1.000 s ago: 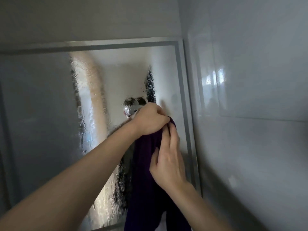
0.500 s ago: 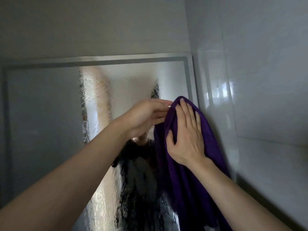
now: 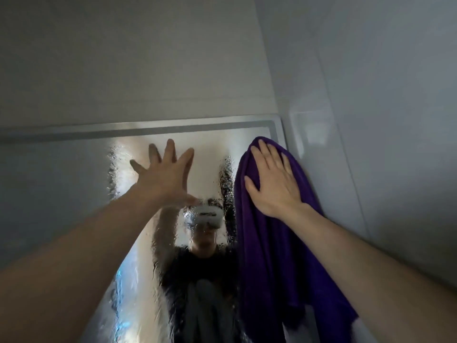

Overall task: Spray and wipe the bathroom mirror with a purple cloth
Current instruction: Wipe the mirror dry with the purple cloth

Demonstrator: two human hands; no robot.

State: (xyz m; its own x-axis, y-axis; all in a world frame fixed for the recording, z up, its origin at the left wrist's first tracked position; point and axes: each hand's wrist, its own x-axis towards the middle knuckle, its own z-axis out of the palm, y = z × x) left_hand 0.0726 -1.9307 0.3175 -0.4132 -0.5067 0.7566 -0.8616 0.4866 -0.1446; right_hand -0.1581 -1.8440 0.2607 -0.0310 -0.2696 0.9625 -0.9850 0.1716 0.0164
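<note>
R hand (image 3: 274, 184) flat, fingers straight, pressing purple cloth (image 3: 279, 256) on wet mirror (image 3: 74, 194) top-right corner. L hand (image 3: 165, 177) fingers splayed, holding nothing, near glass.

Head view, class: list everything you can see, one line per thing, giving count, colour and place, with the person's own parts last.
Mirror: one, grey-framed, on the back wall, lower half of the view.
Droplets: many, clear, in streaks down the mirror's middle.
Cloth: one, purple, hanging from the mirror's top right corner.
Reflection: one, dark-clothed person in a white headset, mid-mirror.
Back wall: one, pale grey, above the mirror.
Side wall: one, glossy pale grey, right of the mirror.
Left hand: one, fingers spread, raised at the wet glass; contact unclear.
Right hand: one, flat, pressing the cloth to the mirror.
</note>
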